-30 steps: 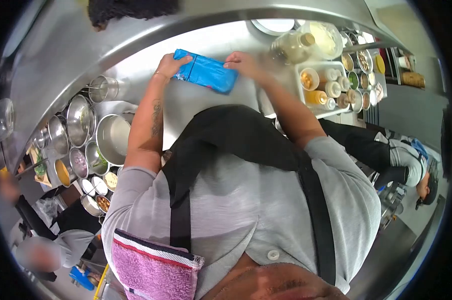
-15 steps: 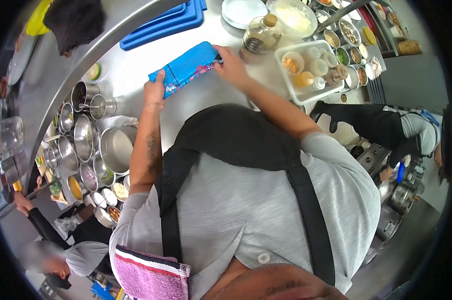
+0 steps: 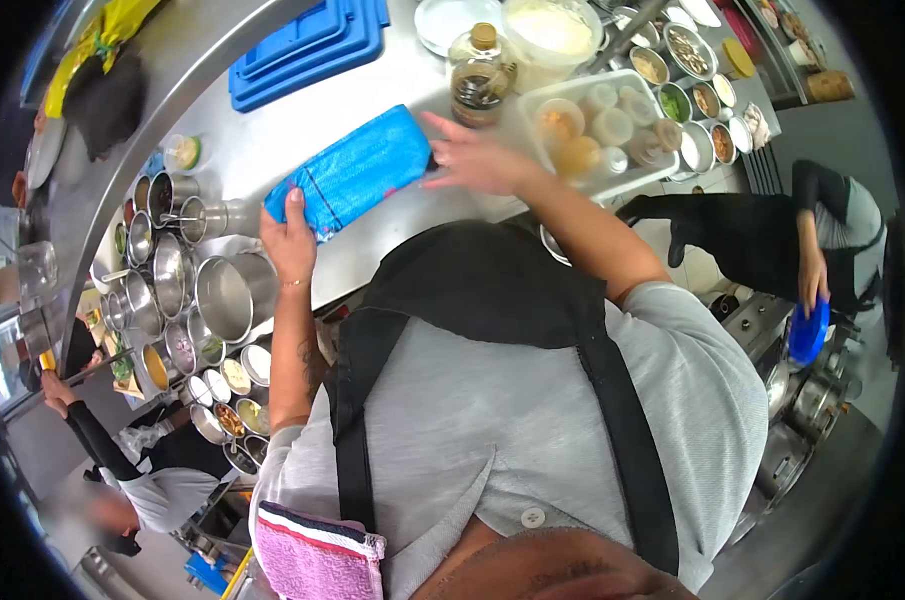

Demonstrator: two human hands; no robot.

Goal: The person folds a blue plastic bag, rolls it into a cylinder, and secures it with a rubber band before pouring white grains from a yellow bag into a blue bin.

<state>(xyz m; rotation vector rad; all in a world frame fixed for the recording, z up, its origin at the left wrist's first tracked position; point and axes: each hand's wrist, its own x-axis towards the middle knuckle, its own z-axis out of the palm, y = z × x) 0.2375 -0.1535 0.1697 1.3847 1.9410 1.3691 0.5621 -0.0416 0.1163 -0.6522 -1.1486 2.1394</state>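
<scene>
A blue patterned pouch (image 3: 357, 175) lies slantwise over the metal counter. My left hand (image 3: 290, 238) grips its lower left end, thumb on top and the other fingers hidden beneath. Beside the pouch's right end is my right hand (image 3: 477, 160), slightly blurred, with its fingers spread. A small dark thing shows between those fingers and the pouch edge; I cannot make out what it is.
Blue lids (image 3: 307, 55) lie at the top. A glass bottle (image 3: 480, 80) and a tub of squeeze bottles (image 3: 612, 130) stand right. Steel pots (image 3: 224, 300) crowd the left. Co-workers are at lower left (image 3: 172, 490) and right (image 3: 752, 240).
The pouch has shifted down and left with my left hand and shows more of its plain blue face. My right hand has opened off it. The right co-worker's blue item is more visible.
</scene>
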